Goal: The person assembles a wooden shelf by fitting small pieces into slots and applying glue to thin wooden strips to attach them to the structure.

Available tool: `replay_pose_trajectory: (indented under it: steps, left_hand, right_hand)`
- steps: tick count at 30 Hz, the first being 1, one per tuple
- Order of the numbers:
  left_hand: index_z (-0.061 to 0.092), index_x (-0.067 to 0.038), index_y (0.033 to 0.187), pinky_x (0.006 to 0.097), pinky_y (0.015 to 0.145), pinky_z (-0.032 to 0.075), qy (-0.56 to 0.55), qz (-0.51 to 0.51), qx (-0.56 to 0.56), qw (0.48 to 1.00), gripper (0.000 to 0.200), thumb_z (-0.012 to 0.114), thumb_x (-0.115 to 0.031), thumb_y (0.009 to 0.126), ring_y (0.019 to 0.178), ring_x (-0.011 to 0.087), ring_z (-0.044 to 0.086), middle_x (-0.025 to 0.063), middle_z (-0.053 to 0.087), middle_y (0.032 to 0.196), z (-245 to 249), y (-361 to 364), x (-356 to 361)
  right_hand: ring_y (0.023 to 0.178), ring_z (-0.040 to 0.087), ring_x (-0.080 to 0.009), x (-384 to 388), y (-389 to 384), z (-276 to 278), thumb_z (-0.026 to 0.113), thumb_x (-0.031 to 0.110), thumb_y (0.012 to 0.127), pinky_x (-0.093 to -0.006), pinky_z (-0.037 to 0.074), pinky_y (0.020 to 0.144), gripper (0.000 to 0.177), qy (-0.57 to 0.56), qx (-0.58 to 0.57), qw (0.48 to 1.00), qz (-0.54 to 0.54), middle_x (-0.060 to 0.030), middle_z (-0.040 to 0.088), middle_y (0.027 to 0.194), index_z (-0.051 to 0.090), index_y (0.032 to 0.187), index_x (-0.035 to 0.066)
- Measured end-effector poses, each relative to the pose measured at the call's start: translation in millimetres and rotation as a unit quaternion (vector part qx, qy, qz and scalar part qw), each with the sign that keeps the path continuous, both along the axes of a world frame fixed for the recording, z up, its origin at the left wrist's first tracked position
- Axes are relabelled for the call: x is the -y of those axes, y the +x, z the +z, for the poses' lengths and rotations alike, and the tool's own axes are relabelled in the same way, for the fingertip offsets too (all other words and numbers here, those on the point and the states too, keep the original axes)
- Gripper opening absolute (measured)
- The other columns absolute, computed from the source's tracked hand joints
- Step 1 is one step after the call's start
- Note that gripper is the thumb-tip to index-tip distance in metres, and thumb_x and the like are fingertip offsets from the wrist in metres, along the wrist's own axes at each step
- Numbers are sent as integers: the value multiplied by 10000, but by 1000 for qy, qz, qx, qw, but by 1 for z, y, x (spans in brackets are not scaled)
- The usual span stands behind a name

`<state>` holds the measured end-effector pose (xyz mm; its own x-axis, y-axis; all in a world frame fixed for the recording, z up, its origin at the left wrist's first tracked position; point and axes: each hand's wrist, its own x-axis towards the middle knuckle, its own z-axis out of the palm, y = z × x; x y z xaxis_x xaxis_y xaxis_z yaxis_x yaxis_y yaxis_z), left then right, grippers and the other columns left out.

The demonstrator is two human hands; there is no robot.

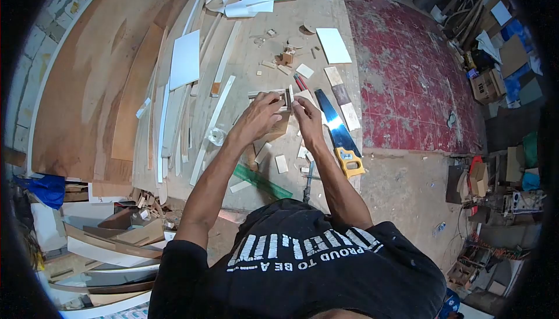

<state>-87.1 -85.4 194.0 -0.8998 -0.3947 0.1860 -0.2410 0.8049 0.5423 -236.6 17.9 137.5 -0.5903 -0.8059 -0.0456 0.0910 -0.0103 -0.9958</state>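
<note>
A small wooden box-like assembly (280, 126) sits on the workbench between my hands. My left hand (259, 116) reaches over its left side, with curled fingers gripping its upper part. A thin pale wood strip (290, 93) stands at the assembly's right side. My right hand (307, 118) pinches at this strip, thumb and fingers together. The fingers partly hide where strip and box meet. Just beyond them lie red and dark pens (300, 81). To the right of my right hand rests a handsaw with a yellow handle (349, 163).
Long wood strips (213, 130) lie along the left of the workbench (233, 57). White panels (333, 45), small wood blocks (282, 163) and a green translucent sheet (262, 181) surround the hands. The bench's right edge borders a red tiled floor (402, 80).
</note>
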Motion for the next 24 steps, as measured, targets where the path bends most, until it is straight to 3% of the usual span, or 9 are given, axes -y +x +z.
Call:
replay_pose_trajectory:
  steps: [7,11,13,17,19,24]
  left_hand:
    - [579,-15,1296,456,1057,428,65,8,-50,997,488,698,-69,826,1206,387,541,206,593,1278,-5,0,3]
    - [564,-27,1319,452,1057,429,42,-12,-46,998,517,702,-72,823,1214,387,544,210,595,1279,-11,1,9]
    - [568,-30,1317,450,1059,428,50,-21,-52,997,514,702,-73,823,1214,387,543,206,594,1284,-9,1,9]
    - [572,-33,1315,450,1059,428,51,-16,-42,998,515,705,-75,819,1212,387,545,201,599,1274,-4,2,7]
    - [575,-33,1311,445,1054,433,38,-19,-42,998,514,705,-76,816,1212,382,546,194,604,1256,-8,1,9]
    - [576,-32,1309,436,1041,446,31,-17,-50,998,515,709,-66,812,1205,371,557,188,611,1251,-14,0,11]
  right_hand:
    - [891,600,-145,1,-2,-7,616,198,962,-287,462,863,309,11,11,1000,4,-71,686,972,673,1171,-23]
    - [915,600,-145,0,2,-14,615,195,969,-290,462,868,317,7,35,999,0,-77,690,1002,671,1190,-25]
    - [861,564,-92,-2,4,-12,612,211,980,-237,440,777,319,-5,25,1000,-12,-28,666,960,659,1182,-32]
    - [852,557,-93,-2,6,-13,609,210,982,-238,437,777,317,-25,23,999,-19,-23,655,945,661,1177,-34]
    - [983,626,-162,-3,5,-12,606,180,984,-293,477,908,331,-17,27,999,-11,-107,696,1049,649,1212,-56]
    - [969,630,-162,-4,5,-7,610,175,982,-295,481,899,328,-7,19,1000,-6,-109,699,1052,651,1212,-55]
